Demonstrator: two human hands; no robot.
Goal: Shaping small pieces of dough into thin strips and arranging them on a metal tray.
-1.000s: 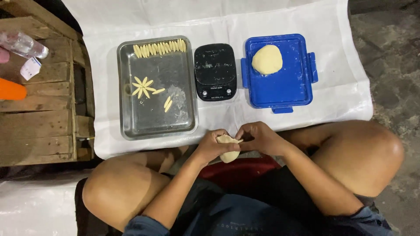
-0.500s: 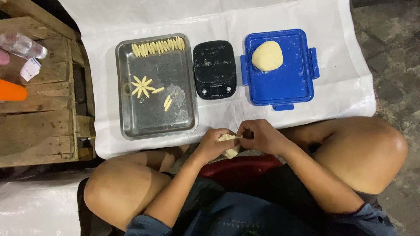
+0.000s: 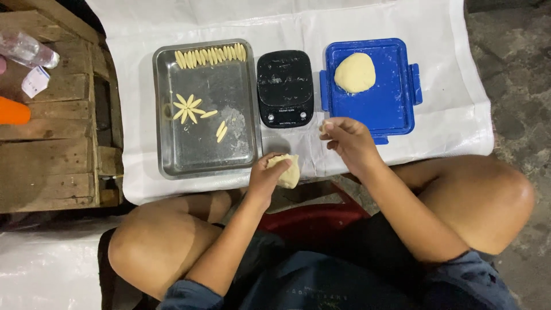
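My left hand (image 3: 268, 175) grips a pale lump of dough (image 3: 287, 170) just below the near right corner of the metal tray (image 3: 235, 163). My right hand (image 3: 347, 140) is raised in front of the black kitchen scale (image 3: 284, 87), its fingertips pinched on a small piece of dough (image 3: 325, 127). The tray holds a row of thin dough sticks (image 3: 210, 55) along its far edge, a flower-shaped cluster (image 3: 187, 108) and two loose sticks (image 3: 221, 131). A larger dough ball (image 3: 354, 72) rests on a blue plastic lid (image 3: 379, 109).
Everything lies on a white woven sheet (image 3: 447, 74). A wooden pallet (image 3: 51, 149) stands at the left with a clear bottle (image 3: 28, 50) and an orange object (image 3: 12, 112). My bare knees flank a red stool (image 3: 313, 221) beneath me.
My hands, joined on the dough lump before, have come apart. The right hand has moved up and right with a pinched-off piece; the left keeps the lump.
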